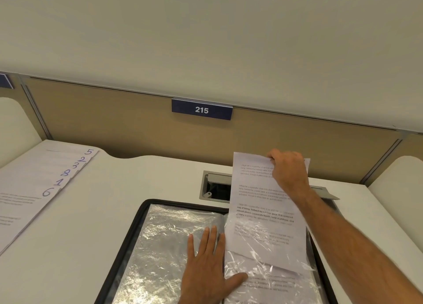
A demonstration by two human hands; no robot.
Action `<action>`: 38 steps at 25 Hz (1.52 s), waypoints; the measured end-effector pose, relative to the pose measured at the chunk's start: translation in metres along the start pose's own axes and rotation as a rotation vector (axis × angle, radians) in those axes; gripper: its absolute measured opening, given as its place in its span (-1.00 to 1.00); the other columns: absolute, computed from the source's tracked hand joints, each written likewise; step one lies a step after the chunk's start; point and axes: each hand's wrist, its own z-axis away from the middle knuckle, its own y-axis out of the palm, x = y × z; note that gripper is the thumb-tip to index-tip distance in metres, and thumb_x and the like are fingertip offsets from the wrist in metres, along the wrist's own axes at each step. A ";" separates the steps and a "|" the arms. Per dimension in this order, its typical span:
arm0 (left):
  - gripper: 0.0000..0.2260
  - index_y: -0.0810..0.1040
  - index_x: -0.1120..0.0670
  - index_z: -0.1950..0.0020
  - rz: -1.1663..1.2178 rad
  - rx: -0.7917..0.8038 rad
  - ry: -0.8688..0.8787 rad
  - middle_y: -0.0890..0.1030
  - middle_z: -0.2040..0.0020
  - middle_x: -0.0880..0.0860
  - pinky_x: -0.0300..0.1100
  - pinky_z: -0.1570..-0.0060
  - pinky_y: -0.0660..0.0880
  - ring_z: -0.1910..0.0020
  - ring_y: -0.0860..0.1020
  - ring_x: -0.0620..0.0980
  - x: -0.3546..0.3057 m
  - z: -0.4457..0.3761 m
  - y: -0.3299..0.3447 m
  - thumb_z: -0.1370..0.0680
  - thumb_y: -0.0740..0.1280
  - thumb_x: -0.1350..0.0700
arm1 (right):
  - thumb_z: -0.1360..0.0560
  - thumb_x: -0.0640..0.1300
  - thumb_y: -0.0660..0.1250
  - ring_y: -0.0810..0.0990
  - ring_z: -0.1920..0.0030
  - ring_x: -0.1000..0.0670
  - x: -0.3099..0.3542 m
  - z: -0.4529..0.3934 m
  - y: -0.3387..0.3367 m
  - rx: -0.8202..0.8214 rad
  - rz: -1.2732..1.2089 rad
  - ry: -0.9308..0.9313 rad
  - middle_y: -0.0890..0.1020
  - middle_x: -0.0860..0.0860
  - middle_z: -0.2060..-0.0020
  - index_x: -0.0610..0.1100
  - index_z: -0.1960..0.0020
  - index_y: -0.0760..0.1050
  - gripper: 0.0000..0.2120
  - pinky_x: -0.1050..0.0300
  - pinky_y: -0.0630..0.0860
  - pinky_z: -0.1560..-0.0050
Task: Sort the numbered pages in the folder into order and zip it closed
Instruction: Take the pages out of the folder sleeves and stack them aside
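A black zip folder lies open on the desk in front of me, with crinkled clear plastic sleeves inside. My left hand presses flat on the sleeves near the folder's spine, thumb spread to the right. My right hand pinches the top edge of a printed page, which stands half out of the right-hand sleeve. A fanned stack of pages lies at the left, with handwritten numbers 5, 2, 3, 8, 1, 6 showing on their corners.
A grey cable hatch is set into the white desk just behind the folder. A tan partition with a blue plate reading 215 bounds the desk at the back. Curved white dividers stand at both sides.
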 end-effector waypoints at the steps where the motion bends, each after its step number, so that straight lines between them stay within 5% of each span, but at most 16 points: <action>1: -0.05 0.57 0.13 -0.37 -0.001 0.000 -0.002 0.51 -0.41 0.15 0.33 -0.27 0.18 -0.36 0.51 0.16 0.000 0.000 0.000 -0.37 0.10 -0.62 | -0.41 -0.42 0.39 0.49 0.38 -0.04 -0.001 -0.005 -0.007 -0.050 0.000 -0.023 0.59 -0.01 0.39 -0.11 0.09 0.59 -0.77 -0.08 0.48 0.01; 10: -0.03 0.60 0.10 -0.34 0.047 0.165 -0.053 0.52 -0.40 0.11 0.30 -0.28 0.17 -0.34 0.53 0.14 0.000 -0.004 -0.008 -0.34 0.07 -0.65 | -0.43 -0.44 0.36 0.60 0.28 -0.13 0.006 -0.037 -0.068 -0.331 -0.035 -0.144 0.68 -0.06 0.28 -0.19 0.00 0.62 -0.77 -0.15 0.43 -0.13; 12: -0.02 0.40 0.02 -0.52 0.083 0.197 -0.038 0.26 -0.56 0.02 0.26 -0.44 -0.03 -0.53 0.30 0.06 0.000 -0.003 -0.022 -0.37 0.02 -0.64 | -0.46 -0.42 0.36 0.62 0.25 -0.13 0.012 -0.036 -0.082 -0.360 -0.053 -0.171 0.70 -0.07 0.23 -0.20 -0.04 0.63 -0.77 -0.15 0.44 -0.11; 14: -0.04 -0.01 -0.06 -0.64 0.236 0.157 -0.086 -0.08 -0.60 -0.13 0.15 -0.52 -0.32 -0.62 -0.06 -0.05 0.001 -0.005 -0.027 -0.39 0.03 -0.60 | -0.47 -0.41 0.36 0.63 0.23 -0.16 0.022 -0.032 -0.096 -0.375 -0.109 -0.169 0.70 -0.09 0.20 -0.21 -0.10 0.62 -0.75 -0.17 0.46 -0.10; 15: -0.06 -0.07 -0.11 -0.63 0.382 0.174 -0.127 -0.08 -0.61 -0.15 0.14 -0.54 -0.28 -0.61 -0.05 -0.07 0.002 -0.008 -0.031 -0.41 0.10 -0.56 | -0.48 -0.41 0.36 0.64 0.21 -0.16 0.028 -0.029 -0.103 -0.360 -0.151 -0.156 0.70 -0.10 0.18 -0.22 -0.14 0.60 -0.73 -0.19 0.47 -0.11; 18: -0.16 0.07 -0.21 -0.55 0.811 -0.088 -0.242 0.20 -0.60 -0.08 0.08 -0.52 0.19 -0.53 0.21 -0.07 0.007 -0.012 -0.059 -0.41 0.43 -0.33 | -0.49 -0.41 0.37 0.68 0.14 -0.15 0.051 -0.019 -0.126 -0.278 -0.283 -0.159 0.71 -0.12 0.11 -0.23 -0.26 0.54 -0.64 -0.20 0.56 -0.09; 21: -0.16 0.14 -0.12 -0.58 0.916 -0.315 -0.267 0.23 -0.58 -0.08 -0.07 -0.45 0.25 -0.51 0.22 -0.11 0.015 -0.024 -0.103 -0.42 0.53 -0.13 | -0.52 -0.40 0.34 0.67 0.06 -0.08 0.077 -0.006 -0.148 -0.147 -0.415 -0.135 0.69 -0.08 0.07 -0.19 -0.36 0.47 -0.57 -0.18 0.62 -0.10; 26: -0.14 0.14 -0.07 -0.59 1.000 -0.551 -0.249 0.24 -0.50 -0.21 -0.23 -0.37 0.28 -0.46 0.24 -0.22 0.038 -0.026 -0.167 -0.40 0.50 -0.14 | -0.57 -0.31 0.32 0.57 -0.02 0.07 0.124 0.013 -0.177 0.126 -0.563 -0.101 0.54 0.25 0.14 -0.04 -0.41 0.42 -0.55 -0.08 0.50 -0.31; 30: -0.54 0.48 -0.01 -0.36 0.996 -0.667 -0.236 0.54 -0.26 -0.20 -0.48 -0.06 0.45 -0.21 0.49 -0.24 0.056 -0.006 -0.192 -0.48 0.47 -0.01 | -0.60 -0.28 0.31 0.60 -0.05 0.07 0.157 0.016 -0.188 0.245 -0.663 -0.076 0.59 0.13 0.10 -0.01 -0.42 0.40 -0.57 0.22 0.56 -0.08; 33: -0.95 0.60 0.03 0.00 1.097 -0.673 -0.264 0.67 0.13 -0.14 -0.37 0.24 0.52 0.15 0.62 -0.13 0.070 0.012 -0.202 -0.57 0.39 0.09 | -0.59 -0.27 0.33 0.59 -0.05 0.12 0.179 0.017 -0.179 0.237 -0.719 -0.066 0.61 0.11 0.04 0.00 -0.43 0.38 -0.54 0.16 0.59 -0.14; 38: -0.89 0.59 0.04 0.08 1.079 -0.672 -0.374 0.67 0.19 -0.05 -0.17 0.29 0.61 0.25 0.64 -0.05 0.115 0.030 -0.225 -0.61 0.35 0.05 | -0.39 -0.14 0.59 0.50 -0.24 0.09 0.206 0.031 -0.126 0.041 -0.961 0.304 0.42 0.13 -0.36 0.09 -0.51 0.21 -0.17 0.03 0.47 -0.25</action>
